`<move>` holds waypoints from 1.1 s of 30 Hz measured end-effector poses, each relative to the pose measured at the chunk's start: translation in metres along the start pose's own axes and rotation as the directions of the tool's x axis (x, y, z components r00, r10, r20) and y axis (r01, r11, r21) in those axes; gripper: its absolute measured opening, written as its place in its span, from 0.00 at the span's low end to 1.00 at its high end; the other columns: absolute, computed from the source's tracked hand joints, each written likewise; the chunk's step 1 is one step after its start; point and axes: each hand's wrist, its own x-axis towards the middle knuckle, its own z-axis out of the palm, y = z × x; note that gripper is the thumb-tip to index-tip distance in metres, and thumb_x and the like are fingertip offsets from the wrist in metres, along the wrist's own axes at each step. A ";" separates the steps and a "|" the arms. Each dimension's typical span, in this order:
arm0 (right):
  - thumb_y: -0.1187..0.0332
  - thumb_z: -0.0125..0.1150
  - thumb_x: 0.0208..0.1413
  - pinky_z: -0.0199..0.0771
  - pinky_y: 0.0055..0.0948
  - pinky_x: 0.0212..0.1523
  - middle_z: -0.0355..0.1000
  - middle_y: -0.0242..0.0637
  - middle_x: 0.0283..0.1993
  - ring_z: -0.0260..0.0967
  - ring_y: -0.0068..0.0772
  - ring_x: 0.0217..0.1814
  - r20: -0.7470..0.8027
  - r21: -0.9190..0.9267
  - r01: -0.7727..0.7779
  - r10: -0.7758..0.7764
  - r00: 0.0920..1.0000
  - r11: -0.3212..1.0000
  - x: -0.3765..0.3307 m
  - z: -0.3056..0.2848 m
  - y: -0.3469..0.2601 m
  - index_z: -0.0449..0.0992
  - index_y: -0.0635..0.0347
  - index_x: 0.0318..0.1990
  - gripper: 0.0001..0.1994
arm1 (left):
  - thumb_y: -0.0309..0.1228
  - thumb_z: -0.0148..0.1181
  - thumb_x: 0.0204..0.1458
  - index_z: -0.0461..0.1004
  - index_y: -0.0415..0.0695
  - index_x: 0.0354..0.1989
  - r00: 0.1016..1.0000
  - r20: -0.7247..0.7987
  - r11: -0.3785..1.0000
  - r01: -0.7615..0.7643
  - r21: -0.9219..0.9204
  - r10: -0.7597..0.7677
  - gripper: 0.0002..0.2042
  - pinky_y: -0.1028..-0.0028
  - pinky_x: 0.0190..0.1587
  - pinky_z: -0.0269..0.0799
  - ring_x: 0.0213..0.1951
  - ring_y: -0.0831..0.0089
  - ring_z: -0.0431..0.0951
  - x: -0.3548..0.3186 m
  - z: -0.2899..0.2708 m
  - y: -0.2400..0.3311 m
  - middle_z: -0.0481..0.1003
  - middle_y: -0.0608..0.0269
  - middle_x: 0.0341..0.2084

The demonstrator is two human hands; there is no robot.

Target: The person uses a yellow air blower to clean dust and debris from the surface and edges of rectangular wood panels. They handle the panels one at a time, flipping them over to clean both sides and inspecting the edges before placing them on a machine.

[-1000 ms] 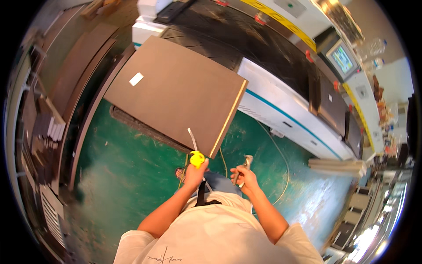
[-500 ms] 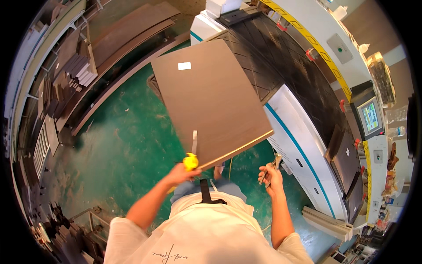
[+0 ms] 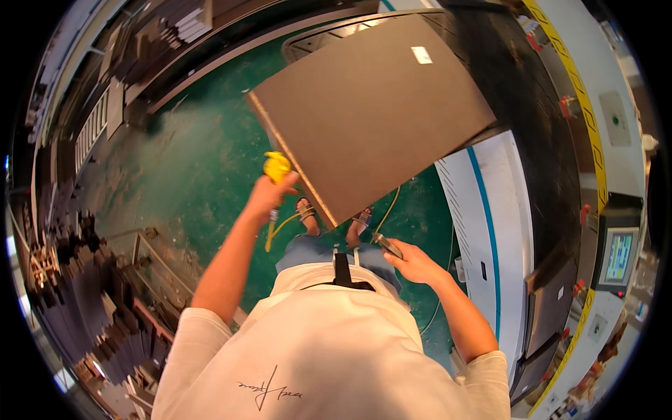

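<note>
Your panel [image 3: 378, 112] lies flat in front of you, brown face up with its white label [image 3: 421, 54] at the far end, one corner pointing back toward your feet and its right side next to the white machine [image 3: 483, 203]. Your hands are apart: the left hand [image 3: 267, 194] grips the yellow tool [image 3: 277, 166] just beside the panel's pale edge [image 3: 290, 158], though whether it touches cannot be told, and the right hand [image 3: 416, 264] has its fingers wrapped around the metal tool [image 3: 387, 245], off the panel. As far as progress goes, the panel looks set down and both tools are in hand. The pale edge lacks the brown of the face, so I'd judge that side unfinished. Whether the other edges are done cannot be told from this view, and the metal tool is not at work on any edge.
</note>
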 end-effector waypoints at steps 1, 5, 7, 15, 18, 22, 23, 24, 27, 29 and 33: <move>0.56 0.55 0.69 0.71 0.44 0.61 0.76 0.50 0.59 0.73 0.56 0.60 0.017 -0.008 0.003 -0.003 1.000 1.000 0.009 0.009 -0.002 0.67 0.60 0.69 0.26 | 0.46 0.70 0.57 0.78 0.44 0.50 0.998 0.063 1.000 0.006 0.012 -0.006 0.20 0.74 0.34 0.70 0.38 0.74 0.83 -0.011 0.017 0.002 0.81 0.68 0.39; 0.56 0.53 0.70 0.67 0.43 0.67 0.73 0.52 0.65 0.70 0.53 0.66 -0.056 0.031 0.082 -0.080 0.995 0.996 0.034 0.040 -0.040 0.58 0.54 0.76 0.31 | 0.38 0.70 0.59 0.78 0.38 0.47 0.999 0.012 0.976 0.038 -0.213 -0.036 0.16 0.71 0.39 0.77 0.34 0.73 0.81 -0.029 0.045 -0.012 0.81 0.64 0.36; 0.57 0.53 0.70 0.64 0.43 0.70 0.70 0.54 0.68 0.67 0.53 0.71 0.015 0.194 -0.056 0.054 0.998 0.979 0.038 0.049 -0.059 0.58 0.56 0.76 0.30 | 0.37 0.69 0.59 0.78 0.39 0.48 0.999 0.033 0.980 0.013 -0.198 -0.006 0.16 0.71 0.40 0.77 0.35 0.73 0.82 -0.030 0.045 -0.011 0.81 0.64 0.36; 0.60 0.54 0.70 0.66 0.45 0.68 0.72 0.54 0.63 0.70 0.54 0.66 -0.165 0.077 -0.032 0.045 0.985 0.996 0.060 0.096 -0.059 0.59 0.57 0.75 0.29 | 0.40 0.68 0.61 0.77 0.42 0.48 0.981 0.143 0.962 -0.091 -0.259 0.131 0.16 0.76 0.31 0.72 0.33 0.75 0.83 -0.017 0.038 -0.025 0.80 0.67 0.36; 0.62 0.56 0.68 0.69 0.47 0.63 0.73 0.57 0.57 0.71 0.58 0.62 -0.203 0.028 -0.050 0.054 0.978 0.998 0.062 0.093 -0.058 0.67 0.61 0.66 0.23 | 0.40 0.68 0.60 0.77 0.43 0.48 0.981 0.140 0.968 -0.097 -0.232 0.132 0.16 0.76 0.30 0.71 0.34 0.75 0.83 -0.017 0.037 -0.023 0.79 0.67 0.35; 0.60 0.58 0.67 0.73 0.49 0.53 0.76 0.57 0.49 0.75 0.60 0.53 -0.225 0.041 -0.125 0.131 0.965 0.991 0.064 0.098 -0.076 0.73 0.63 0.56 0.17 | 0.39 0.68 0.61 0.77 0.41 0.48 0.981 0.145 0.964 -0.090 -0.249 0.129 0.15 0.74 0.32 0.74 0.35 0.74 0.83 -0.014 0.036 -0.029 0.80 0.66 0.36; 0.59 0.59 0.67 0.73 0.51 0.49 0.77 0.57 0.44 0.76 0.61 0.49 -0.284 -0.062 -0.161 0.137 0.949 0.985 0.062 0.099 -0.084 0.74 0.63 0.51 0.16 | 0.36 0.68 0.61 0.77 0.40 0.47 0.980 0.142 0.965 -0.105 -0.241 0.142 0.14 0.73 0.34 0.77 0.34 0.74 0.82 -0.012 0.036 -0.030 0.80 0.65 0.35; 0.58 0.60 0.66 0.74 0.52 0.45 0.78 0.57 0.39 0.76 0.63 0.45 -0.342 -0.157 -0.199 0.136 0.930 0.967 0.061 0.101 -0.092 0.75 0.63 0.47 0.15 | 0.34 0.68 0.61 0.78 0.38 0.46 0.978 0.140 0.966 -0.120 -0.229 0.154 0.13 0.71 0.36 0.80 0.33 0.74 0.82 -0.011 0.036 -0.032 0.80 0.64 0.35; 0.55 0.61 0.65 0.74 0.54 0.43 0.78 0.57 0.35 0.76 0.64 0.42 -0.363 -0.188 -0.303 0.221 0.905 0.934 0.064 0.103 -0.086 0.77 0.62 0.44 0.16 | 0.34 0.68 0.61 0.78 0.38 0.45 0.971 0.149 0.940 -0.131 -0.316 0.186 0.12 0.71 0.35 0.79 0.30 0.74 0.82 -0.007 0.038 -0.037 0.80 0.65 0.32; 0.56 0.61 0.65 0.74 0.53 0.43 0.78 0.57 0.36 0.77 0.63 0.42 -0.385 -0.201 -0.293 0.199 0.901 0.935 0.057 0.105 -0.078 0.77 0.62 0.46 0.17 | 0.35 0.68 0.60 0.78 0.38 0.45 0.971 0.151 0.944 -0.133 -0.301 0.185 0.12 0.71 0.35 0.79 0.30 0.74 0.82 -0.006 0.038 -0.039 0.80 0.65 0.32; 0.58 0.59 0.67 0.76 0.48 0.52 0.78 0.60 0.46 0.77 0.61 0.52 -0.378 -0.167 -0.182 0.107 0.920 0.969 0.045 0.097 -0.090 0.74 0.63 0.59 0.20 | 0.36 0.68 0.60 0.79 0.38 0.43 0.973 0.113 0.961 -0.172 -0.215 0.200 0.13 0.70 0.35 0.78 0.29 0.74 0.82 -0.004 0.038 -0.045 0.81 0.64 0.31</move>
